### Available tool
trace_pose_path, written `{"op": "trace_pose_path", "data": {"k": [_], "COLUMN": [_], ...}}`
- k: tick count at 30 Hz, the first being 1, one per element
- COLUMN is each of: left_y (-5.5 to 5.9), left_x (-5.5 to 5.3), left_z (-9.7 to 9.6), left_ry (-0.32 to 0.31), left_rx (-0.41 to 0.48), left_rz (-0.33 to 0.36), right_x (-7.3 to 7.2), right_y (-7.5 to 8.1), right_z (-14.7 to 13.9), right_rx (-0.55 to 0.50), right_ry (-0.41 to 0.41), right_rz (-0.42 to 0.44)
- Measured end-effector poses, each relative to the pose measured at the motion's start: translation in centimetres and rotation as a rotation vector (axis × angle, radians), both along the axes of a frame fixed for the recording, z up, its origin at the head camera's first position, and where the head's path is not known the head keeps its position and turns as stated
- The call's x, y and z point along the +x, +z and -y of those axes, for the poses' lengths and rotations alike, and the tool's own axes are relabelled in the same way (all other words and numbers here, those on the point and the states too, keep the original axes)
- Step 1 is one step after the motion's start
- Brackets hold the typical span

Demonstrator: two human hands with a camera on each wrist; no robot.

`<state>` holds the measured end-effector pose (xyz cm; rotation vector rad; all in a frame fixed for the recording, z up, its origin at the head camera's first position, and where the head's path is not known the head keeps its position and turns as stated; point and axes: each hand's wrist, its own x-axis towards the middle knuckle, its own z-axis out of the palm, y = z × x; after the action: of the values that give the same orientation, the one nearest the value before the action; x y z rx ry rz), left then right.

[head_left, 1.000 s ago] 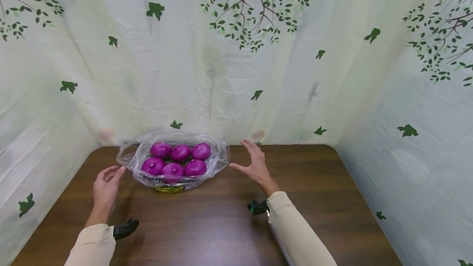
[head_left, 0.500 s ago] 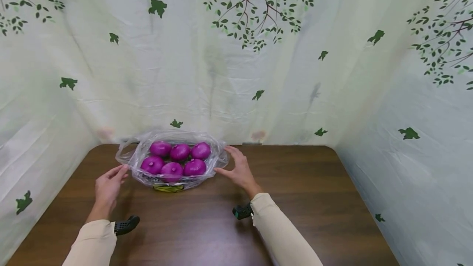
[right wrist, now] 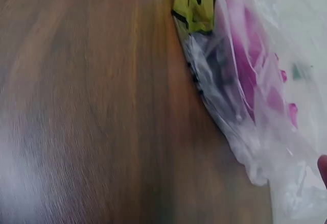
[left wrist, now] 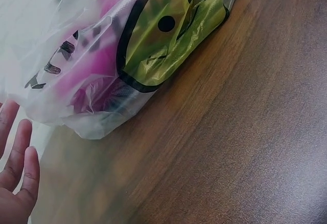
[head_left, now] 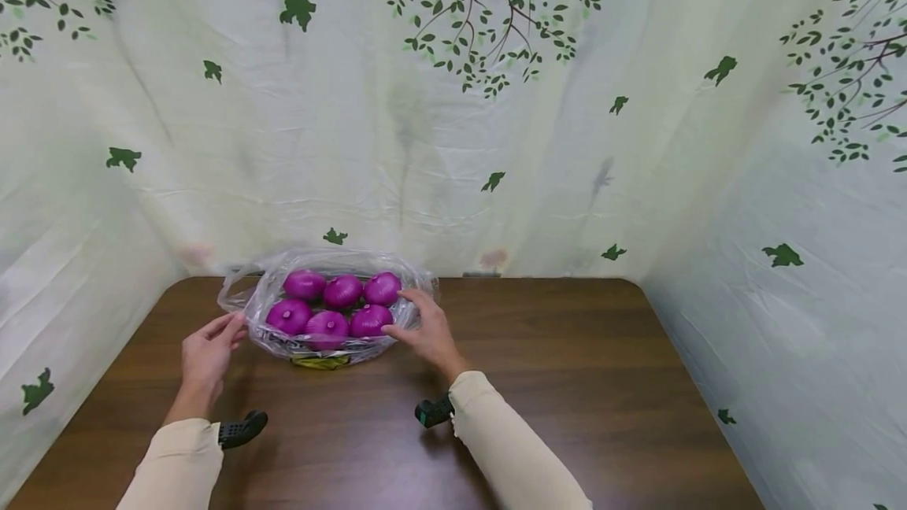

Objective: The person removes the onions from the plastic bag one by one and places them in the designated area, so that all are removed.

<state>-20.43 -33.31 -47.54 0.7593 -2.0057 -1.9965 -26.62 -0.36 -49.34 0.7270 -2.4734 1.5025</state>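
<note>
A clear plastic bag (head_left: 361, 258) lies spread on the table at centre left, with several purple onions (head_left: 327, 329) in two rows inside its mouth. The left hand (head_left: 207, 354) pinches the bag's left edge near its loop handle, thumb against the forefinger; other fingers (left wrist: 30, 173) stand extended in the left wrist view. Over the bag's right side reaches the right hand (head_left: 431, 337), thumb and fingers spread apart beside the two rightmost onions, its fingertips overlapping their edges. In the right wrist view only a fingertip (right wrist: 323, 169) shows, and the onions appear through the plastic.
The brown wooden table (head_left: 567, 384) extends in front and to the right. A pale curtain (head_left: 439, 140) printed with leaves hangs behind its back edge and along both sides. A yellow printed patch (left wrist: 166, 45) faces forward on the bag.
The right hand has moved left from beside the bag to over its right-hand onions. The left hand has shifted slightly in, and its fingertips have come onto the bag's left edge.
</note>
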Motion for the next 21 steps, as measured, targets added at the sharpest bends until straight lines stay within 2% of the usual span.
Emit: {"op": "trace_pose_path", "data": {"k": [4, 10, 16, 21], "left_y": [0.2, 0.4, 0.3, 0.3], "left_x": [-0.1, -0.3, -0.6, -0.6], "left_z": [0.2, 0.4, 0.3, 0.2], "left_ry": [-0.007, -0.016, -0.075, -0.065], "left_rx": [-0.020, -0.097, -0.184, -0.179], "left_rz": [0.013, 0.065, 0.096, 0.086], "right_x": [0.1, -0.2, -0.1, 0.3], "right_y": [-0.3, -1.0, -1.3, -1.6], "right_z": [0.9, 2.1, 2.8, 3.5], "right_rx": [-0.002, -0.016, -0.041, -0.040], "right_ry": [-0.032, -0.075, -0.101, -0.116], "right_rz": [0.015, 0.029, 0.072, 0.098]}}
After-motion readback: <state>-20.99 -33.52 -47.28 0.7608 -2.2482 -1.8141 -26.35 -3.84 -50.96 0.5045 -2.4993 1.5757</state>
